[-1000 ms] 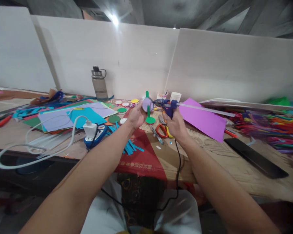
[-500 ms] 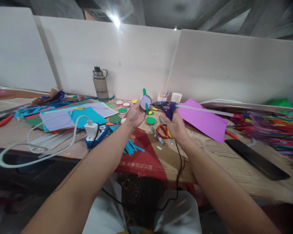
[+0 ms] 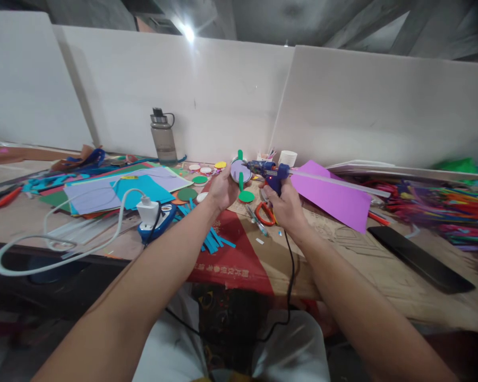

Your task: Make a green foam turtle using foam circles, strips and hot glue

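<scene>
My left hand (image 3: 223,190) is closed on a round lilac disc (image 3: 237,171) with a pale rim, holding it up above the table. Green strips (image 3: 241,181) stick out at the disc's top and bottom. My right hand (image 3: 287,204) grips a blue hot glue gun (image 3: 275,180), a long clear glue stick (image 3: 338,183) jutting from its back. The gun's nozzle points left and lies over the disc's face; whether it touches cannot be made out. Below the hands are a green disc (image 3: 246,197), orange-handled scissors (image 3: 265,214) and a pen-like tool (image 3: 257,220).
Coloured paper sheets (image 3: 91,192), a white charger plug (image 3: 149,212) on a blue power strip and a water bottle (image 3: 164,137) stand to the left. Purple paper (image 3: 330,196), a black phone (image 3: 420,259) and bundled colourful strips (image 3: 442,212) lie right. The gun's black cord (image 3: 293,276) hangs over the edge.
The glue gun's nozzle has moved from the disc's right edge to over its face. The disc has turned slightly and shifted a little right in my left hand.
</scene>
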Demonstrator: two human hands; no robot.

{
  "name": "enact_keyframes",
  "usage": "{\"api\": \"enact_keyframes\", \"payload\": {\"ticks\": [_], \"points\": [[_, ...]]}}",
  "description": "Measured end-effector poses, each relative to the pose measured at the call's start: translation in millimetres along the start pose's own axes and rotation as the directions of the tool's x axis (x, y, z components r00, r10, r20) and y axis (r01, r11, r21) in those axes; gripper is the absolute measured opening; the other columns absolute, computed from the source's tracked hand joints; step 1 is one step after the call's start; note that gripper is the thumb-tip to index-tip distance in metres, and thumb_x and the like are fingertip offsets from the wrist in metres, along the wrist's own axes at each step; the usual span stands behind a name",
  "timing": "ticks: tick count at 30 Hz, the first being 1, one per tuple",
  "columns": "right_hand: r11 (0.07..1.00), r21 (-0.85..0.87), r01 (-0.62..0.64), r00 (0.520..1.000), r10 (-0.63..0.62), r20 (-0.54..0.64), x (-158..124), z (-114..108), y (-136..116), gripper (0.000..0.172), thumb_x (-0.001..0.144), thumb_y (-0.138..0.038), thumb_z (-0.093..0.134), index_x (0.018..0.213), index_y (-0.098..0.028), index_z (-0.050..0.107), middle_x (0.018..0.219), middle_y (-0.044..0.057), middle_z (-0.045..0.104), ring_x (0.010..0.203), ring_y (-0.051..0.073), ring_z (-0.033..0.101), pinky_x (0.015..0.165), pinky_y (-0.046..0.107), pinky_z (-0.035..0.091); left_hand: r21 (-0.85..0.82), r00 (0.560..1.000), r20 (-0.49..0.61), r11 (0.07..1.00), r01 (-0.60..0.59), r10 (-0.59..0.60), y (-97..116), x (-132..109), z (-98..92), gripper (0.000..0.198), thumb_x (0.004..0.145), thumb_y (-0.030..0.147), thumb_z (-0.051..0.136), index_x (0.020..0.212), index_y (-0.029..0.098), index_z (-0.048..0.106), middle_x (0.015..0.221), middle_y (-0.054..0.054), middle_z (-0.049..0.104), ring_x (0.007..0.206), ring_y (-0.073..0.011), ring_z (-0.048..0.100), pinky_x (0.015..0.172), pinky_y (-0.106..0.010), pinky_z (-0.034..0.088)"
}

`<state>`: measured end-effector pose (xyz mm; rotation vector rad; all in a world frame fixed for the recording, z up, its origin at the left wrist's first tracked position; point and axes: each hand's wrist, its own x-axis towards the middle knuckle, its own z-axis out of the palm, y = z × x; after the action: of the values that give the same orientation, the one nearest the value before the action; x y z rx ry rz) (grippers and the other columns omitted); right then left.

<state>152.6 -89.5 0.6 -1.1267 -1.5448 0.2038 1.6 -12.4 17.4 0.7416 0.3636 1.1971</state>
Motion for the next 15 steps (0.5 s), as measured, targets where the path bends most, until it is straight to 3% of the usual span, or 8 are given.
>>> {"api": "enact_keyframes", "payload": {"ticks": [6, 15], "points": [[1.000, -0.013, -0.027, 0.999, 0.027, -0.027, 0.2, 1.2, 1.6, 0.034, 0.086, -0.033, 0.055, 0.118, -0.021, 0.058, 0.110, 0.013, 0.070, 0.097, 0.029, 0.065, 0.090, 0.048, 0.049, 0.011, 1.000, 0.013, 1.000, 0.021, -0.021, -4.4, -0.7, 0.3, 0.036, 0.102, 0.035, 0.036, 0.103, 0.018, 0.067, 0.092, -0.005, 0.075, 0.094, -0.0185, 0.071, 0.092, -0.035, 0.056], [1.000, -0.014, 0.025, 0.998, -0.026, -0.050, 1.5, 0.5, 0.1, 0.036, 0.087, -0.033, 0.054, 0.121, -0.019, 0.058, 0.116, 0.013, 0.068, 0.104, 0.029, 0.063, 0.096, 0.049, 0.047, 0.006, 0.997, 0.049, 0.998, 0.055, -0.055, -7.3, 1.2, -1.6, 0.031, 0.100, 0.037, 0.045, 0.102, 0.017, 0.068, 0.096, -0.006, 0.075, 0.092, -0.0170, 0.071, 0.090, -0.031, 0.056]]}}
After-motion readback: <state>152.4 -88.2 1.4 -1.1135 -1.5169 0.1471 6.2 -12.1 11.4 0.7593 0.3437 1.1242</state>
